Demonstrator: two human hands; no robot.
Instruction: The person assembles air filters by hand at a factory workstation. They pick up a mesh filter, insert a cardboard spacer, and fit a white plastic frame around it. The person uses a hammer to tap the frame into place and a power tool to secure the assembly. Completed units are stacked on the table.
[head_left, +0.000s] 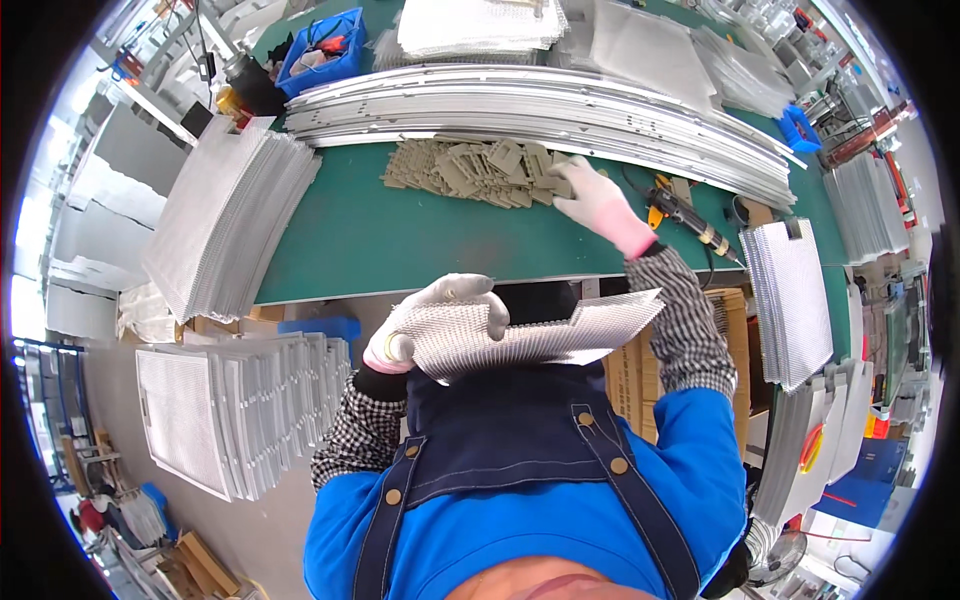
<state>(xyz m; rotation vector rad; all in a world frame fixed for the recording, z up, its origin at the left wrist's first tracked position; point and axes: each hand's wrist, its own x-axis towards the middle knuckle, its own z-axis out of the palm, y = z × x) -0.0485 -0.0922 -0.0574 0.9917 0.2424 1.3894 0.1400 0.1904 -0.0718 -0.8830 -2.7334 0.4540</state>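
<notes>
My left hand (440, 310), in a white glove, is closed on the left end of a silvery perforated mesh sheet (545, 340) with a rectangular notch in its far edge. The sheet is held in front of my body, just off the table's near edge. At the right end of a heap of small grey-beige flat pieces (460, 172) is my right hand (598, 200), also gloved. Its fingers are bent and apart, with the fingertips at the outermost pieces. I make out nothing held between them.
A green table (400, 245) carries long metal strips (520, 100) behind the heap. A power screwdriver (690, 215) lies to the right. Mesh sheet stacks stand at the left (225, 220) and right (790, 300). A blue bin (345, 62) sits far left, and more panels (240, 410) stand below.
</notes>
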